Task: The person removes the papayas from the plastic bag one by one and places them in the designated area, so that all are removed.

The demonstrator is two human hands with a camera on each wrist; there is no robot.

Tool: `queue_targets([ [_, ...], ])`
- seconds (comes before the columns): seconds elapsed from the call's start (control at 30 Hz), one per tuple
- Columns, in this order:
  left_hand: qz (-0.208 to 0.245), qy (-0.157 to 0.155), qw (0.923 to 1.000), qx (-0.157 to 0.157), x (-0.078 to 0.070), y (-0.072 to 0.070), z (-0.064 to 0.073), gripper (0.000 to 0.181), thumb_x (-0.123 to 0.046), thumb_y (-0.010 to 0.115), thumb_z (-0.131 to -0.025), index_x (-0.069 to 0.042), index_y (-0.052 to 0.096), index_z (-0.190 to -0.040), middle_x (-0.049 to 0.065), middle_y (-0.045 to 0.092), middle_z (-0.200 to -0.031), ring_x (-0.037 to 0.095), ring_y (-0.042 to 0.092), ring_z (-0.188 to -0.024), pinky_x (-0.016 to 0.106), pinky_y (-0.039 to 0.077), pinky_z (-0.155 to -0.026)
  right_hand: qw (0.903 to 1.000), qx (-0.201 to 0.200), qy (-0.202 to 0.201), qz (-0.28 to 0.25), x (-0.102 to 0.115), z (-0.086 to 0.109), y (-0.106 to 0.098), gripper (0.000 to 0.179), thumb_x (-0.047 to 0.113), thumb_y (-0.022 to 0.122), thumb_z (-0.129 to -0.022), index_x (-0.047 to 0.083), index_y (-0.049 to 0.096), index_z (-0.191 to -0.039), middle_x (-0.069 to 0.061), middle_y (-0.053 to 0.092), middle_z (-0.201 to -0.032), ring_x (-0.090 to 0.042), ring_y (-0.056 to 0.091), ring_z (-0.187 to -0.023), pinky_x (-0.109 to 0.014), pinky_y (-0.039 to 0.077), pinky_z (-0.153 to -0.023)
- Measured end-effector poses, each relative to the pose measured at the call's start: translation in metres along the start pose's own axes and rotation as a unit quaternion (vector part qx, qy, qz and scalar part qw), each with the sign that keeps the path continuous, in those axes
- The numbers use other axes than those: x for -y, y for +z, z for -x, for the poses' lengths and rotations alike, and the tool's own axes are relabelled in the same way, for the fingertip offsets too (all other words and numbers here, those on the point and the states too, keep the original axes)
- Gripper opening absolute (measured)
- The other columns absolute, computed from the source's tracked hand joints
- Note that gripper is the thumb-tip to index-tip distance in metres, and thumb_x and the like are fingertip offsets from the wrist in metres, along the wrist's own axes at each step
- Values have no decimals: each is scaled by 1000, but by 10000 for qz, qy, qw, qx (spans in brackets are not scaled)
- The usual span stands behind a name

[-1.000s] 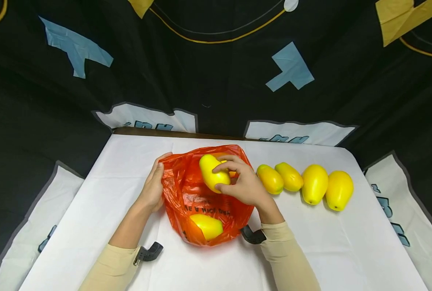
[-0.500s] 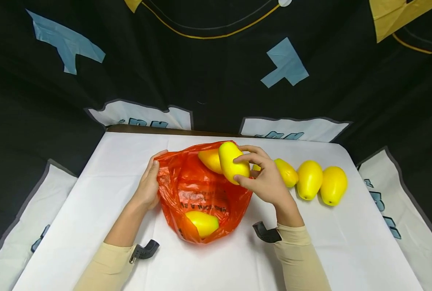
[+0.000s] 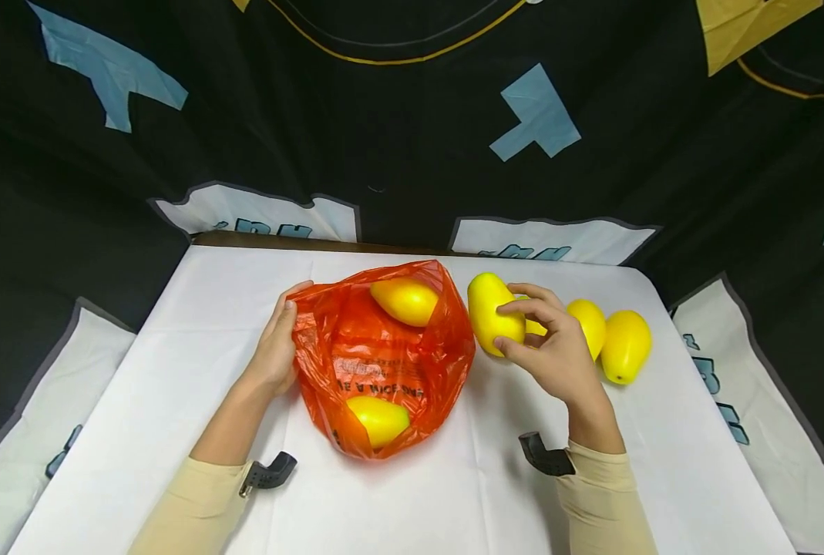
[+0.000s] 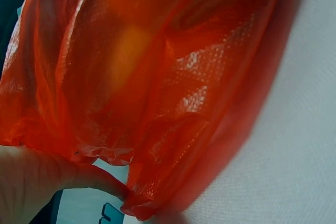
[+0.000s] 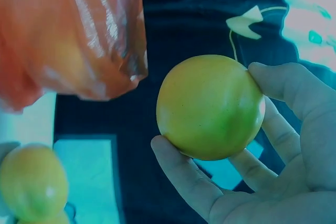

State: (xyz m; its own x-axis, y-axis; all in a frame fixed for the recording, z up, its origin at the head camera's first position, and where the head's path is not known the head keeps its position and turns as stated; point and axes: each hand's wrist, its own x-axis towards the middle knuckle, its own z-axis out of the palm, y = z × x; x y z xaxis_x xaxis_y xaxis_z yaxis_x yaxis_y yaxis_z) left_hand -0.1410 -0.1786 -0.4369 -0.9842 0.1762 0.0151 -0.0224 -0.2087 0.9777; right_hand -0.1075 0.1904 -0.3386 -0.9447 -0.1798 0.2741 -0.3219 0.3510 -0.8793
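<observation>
A red plastic bag [image 3: 446, 362] lies open-mouthed mid-table, with black lettering inside. My left hand [image 3: 271, 351] grips its left rim; the left wrist view shows the thumb [image 4: 79, 174] pinching the film. Inside the bag are two yellow mangoes, one mango [image 3: 406, 301] at the back and another mango [image 3: 378, 421] at the front. Just right of the bag, my right hand [image 3: 557, 347] holds a yellow mango [image 3: 491, 312] above the table between thumb and fingers. In the right wrist view that held mango [image 5: 210, 108] shows a greenish patch.
More mangoes sit on the white table [image 3: 398, 509] to the right: a mango [image 3: 587, 320] and a mango [image 3: 625, 347] stand side by side, while others are partly hidden behind my right hand. A black curtain [image 3: 398, 139] hangs behind the table.
My right hand has moved right with its mango, from over the bag to beside it. The back mango inside the bag is now uncovered. My left hand still grips the rim.
</observation>
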Motion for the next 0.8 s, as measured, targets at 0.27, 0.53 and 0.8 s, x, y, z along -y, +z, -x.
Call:
queue_targets([
  [0.27, 2, 14, 10000, -46, -1, -2, 1, 48, -43, 19, -106, -26, 24, -151, 14, 29, -148, 37, 32, -136, 40, 44, -100, 9997, -99, 198, -39, -44, 16, -9, 33, -1, 80, -77, 10, 69, -106, -4, 49, -137, -25, 51, -119, -30, 56, -79],
  [0.53, -23, 9, 10000, -45, -2, -1, -1, 47, -43, 20, -107, -26, 25, -151, 13, 30, -148, 37, 33, -134, 36, 48, -96, 9981, 25, 611, -25, -61, 39, -10, 33, 1, 80, -78, 9, 69, -107, -4, 48, -138, -27, 54, -113, -32, 57, -77],
  [0.8, -34, -80, 10000, -37, 0, 1, -2, 47, -42, 20, -107, -26, 26, -151, 13, 31, -147, 37, 33, -134, 42, 45, -100, 9941, 227, 1036, 248, -79, 59, -7, 33, 4, 81, -78, 14, 69, -106, -3, 48, -139, -28, 52, -116, -37, 56, -79],
])
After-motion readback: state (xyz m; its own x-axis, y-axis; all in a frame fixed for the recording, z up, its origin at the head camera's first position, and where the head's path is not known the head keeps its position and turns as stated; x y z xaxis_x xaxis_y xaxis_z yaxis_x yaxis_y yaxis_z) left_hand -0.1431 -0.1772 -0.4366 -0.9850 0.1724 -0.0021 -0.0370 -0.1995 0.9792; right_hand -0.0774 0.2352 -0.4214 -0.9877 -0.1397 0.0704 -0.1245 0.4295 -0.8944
